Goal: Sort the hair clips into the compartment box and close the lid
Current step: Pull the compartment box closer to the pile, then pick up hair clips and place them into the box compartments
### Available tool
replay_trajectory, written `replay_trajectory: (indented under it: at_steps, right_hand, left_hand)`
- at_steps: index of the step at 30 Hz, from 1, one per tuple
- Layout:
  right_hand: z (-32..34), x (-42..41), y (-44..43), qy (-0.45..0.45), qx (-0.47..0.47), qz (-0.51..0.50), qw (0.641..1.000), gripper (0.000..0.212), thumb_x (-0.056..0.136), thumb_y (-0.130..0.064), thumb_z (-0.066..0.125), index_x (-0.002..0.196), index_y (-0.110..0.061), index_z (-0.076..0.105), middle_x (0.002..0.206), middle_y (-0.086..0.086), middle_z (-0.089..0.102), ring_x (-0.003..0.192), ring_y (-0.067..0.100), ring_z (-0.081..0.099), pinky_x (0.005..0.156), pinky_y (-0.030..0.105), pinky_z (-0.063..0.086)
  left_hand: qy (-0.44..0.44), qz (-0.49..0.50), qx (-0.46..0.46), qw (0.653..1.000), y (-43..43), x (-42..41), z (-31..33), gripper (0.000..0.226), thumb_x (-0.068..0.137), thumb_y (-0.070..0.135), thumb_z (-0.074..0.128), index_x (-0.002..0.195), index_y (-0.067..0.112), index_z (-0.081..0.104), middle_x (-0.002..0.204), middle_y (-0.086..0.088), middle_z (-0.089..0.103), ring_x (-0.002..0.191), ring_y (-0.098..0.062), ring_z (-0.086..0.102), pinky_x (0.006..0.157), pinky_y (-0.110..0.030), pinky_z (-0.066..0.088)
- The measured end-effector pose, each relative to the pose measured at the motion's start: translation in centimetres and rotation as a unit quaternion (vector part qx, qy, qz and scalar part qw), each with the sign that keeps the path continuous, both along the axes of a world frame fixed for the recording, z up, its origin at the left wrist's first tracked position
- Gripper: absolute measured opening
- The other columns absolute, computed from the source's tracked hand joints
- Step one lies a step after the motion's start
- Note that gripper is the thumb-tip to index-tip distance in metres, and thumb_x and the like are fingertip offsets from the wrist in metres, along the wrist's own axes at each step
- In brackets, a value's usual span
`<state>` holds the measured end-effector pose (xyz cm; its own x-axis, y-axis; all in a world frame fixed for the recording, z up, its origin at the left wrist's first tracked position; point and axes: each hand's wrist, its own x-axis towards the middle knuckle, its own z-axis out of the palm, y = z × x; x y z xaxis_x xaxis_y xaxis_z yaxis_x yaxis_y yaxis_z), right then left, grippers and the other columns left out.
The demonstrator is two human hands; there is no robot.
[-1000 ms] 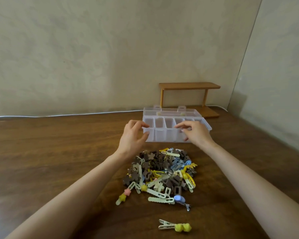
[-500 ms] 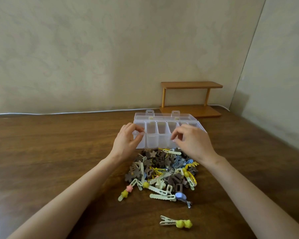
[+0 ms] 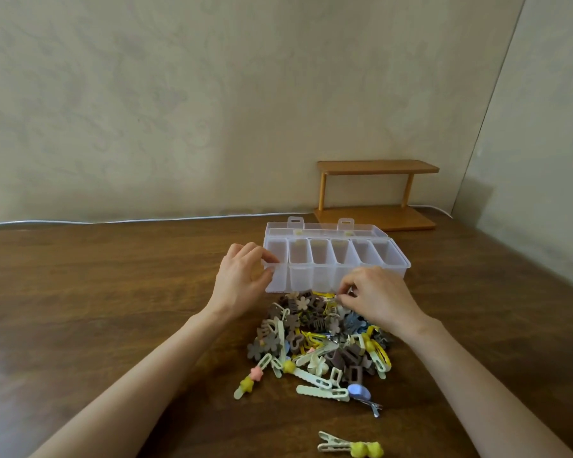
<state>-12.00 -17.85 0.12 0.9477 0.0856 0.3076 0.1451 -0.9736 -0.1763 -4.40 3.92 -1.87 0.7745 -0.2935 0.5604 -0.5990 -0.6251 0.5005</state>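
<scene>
A clear plastic compartment box (image 3: 396, 263) stands open on the wooden table, its lid (image 3: 325, 228) folded back behind it, the visible compartments empty. My left hand (image 3: 242, 279) pinches the box's front left corner. In front of the box lies a pile of hair clips (image 3: 321, 338) in brown, cream, yellow and blue. My right hand (image 3: 376, 297) rests on the far right side of the pile, fingertips pinched at a clip by the box's front wall; what they hold is hidden. One cream clip with yellow beads (image 3: 348, 446) lies alone near me.
A small wooden two-level shelf (image 3: 376, 193) stands at the back right against the wall. A white cable (image 3: 113, 222) runs along the table's far edge. A side wall closes in on the right.
The box has slid toward me and to the left, up against the pile. My right hand has come off the box's front edge and dropped onto the clips; the left hand stays on the box's corner.
</scene>
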Motion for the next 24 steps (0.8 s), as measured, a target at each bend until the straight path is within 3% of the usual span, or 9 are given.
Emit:
replay_trajectory:
  at_steps: [2,4,9,13,16,19,24]
  right_hand:
    - [0.0,-0.1,-0.4,-0.001,0.059,0.011,0.998,0.011,0.088,-0.030,0.063,0.086,-0.024,0.072,0.075,-0.015,0.054,0.068,0.003,0.049,0.056,0.015,0.032]
    - [0.0,-0.1,-1.0,-0.012,0.128,0.020,0.992,0.009,0.086,-0.030,0.065,0.082,-0.024,0.071,0.076,-0.011,0.055,0.069,0.005,0.052,0.058,0.015,0.037]
    - [0.1,-0.2,-0.9,-0.010,0.260,0.051,0.964,0.006,0.087,-0.022,0.065,0.084,-0.017,0.068,0.080,-0.006,0.062,0.066,0.007,0.057,0.062,0.018,0.047]
    - [0.1,-0.5,-0.2,-0.010,0.349,0.087,0.933,0.006,0.088,-0.014,0.063,0.086,-0.017,0.068,0.074,0.002,0.067,0.061,0.007,0.060,0.059,0.018,0.050]
    - [0.1,-0.5,0.3,-0.033,0.365,0.100,0.925,0.006,0.087,-0.012,0.063,0.088,-0.015,0.069,0.073,0.000,0.066,0.062,0.004,0.059,0.059,0.017,0.048]
    - [0.1,-0.5,0.4,-0.087,0.353,0.097,0.927,0.014,0.086,-0.009,0.064,0.096,-0.017,0.069,0.082,-0.007,0.063,0.066,0.000,0.055,0.061,0.012,0.045]
    - [-0.6,-0.1,-0.6,-0.091,0.175,0.039,0.980,0.008,0.086,-0.025,0.067,0.091,-0.025,0.071,0.077,-0.014,0.061,0.062,-0.001,0.050,0.056,0.012,0.036]
  left_hand:
    - [-0.002,0.000,0.000,1.000,0.0,0.0,0.3,0.027,0.084,0.039,0.047,0.088,0.019,0.066,0.090,0.012,0.059,0.094,-0.011,0.042,0.081,-0.030,0.034]
    - [-0.020,0.005,0.006,1.000,0.0,0.1,0.5,0.041,0.079,0.050,0.035,0.084,0.022,0.065,0.087,0.014,0.057,0.091,-0.010,0.041,0.078,-0.028,0.029]
    - [-0.094,-0.039,0.074,0.992,-1.4,-0.7,1.4,0.033,0.082,0.054,0.043,0.097,0.031,0.061,0.098,0.019,0.053,0.096,-0.007,0.041,0.079,-0.027,0.029]
    - [-0.104,-0.104,0.093,0.985,-2.6,-1.8,2.0,0.029,0.080,0.051,0.053,0.100,0.031,0.063,0.092,0.025,0.053,0.091,-0.005,0.045,0.077,-0.025,0.031]
    - [-0.112,-0.119,0.080,0.983,-2.8,-2.2,2.1,0.019,0.082,0.044,0.059,0.093,0.030,0.065,0.084,0.023,0.054,0.081,-0.004,0.046,0.073,-0.017,0.029]
    - [-0.116,-0.068,0.051,0.990,-2.5,-1.9,2.4,0.015,0.083,0.038,0.059,0.088,0.025,0.065,0.080,0.020,0.055,0.078,-0.006,0.047,0.070,-0.022,0.033]
    - [-0.119,0.113,0.004,0.986,-0.8,0.2,2.4,0.012,0.082,0.029,0.067,0.089,0.019,0.066,0.088,0.005,0.065,0.085,-0.017,0.051,0.071,-0.028,0.036]
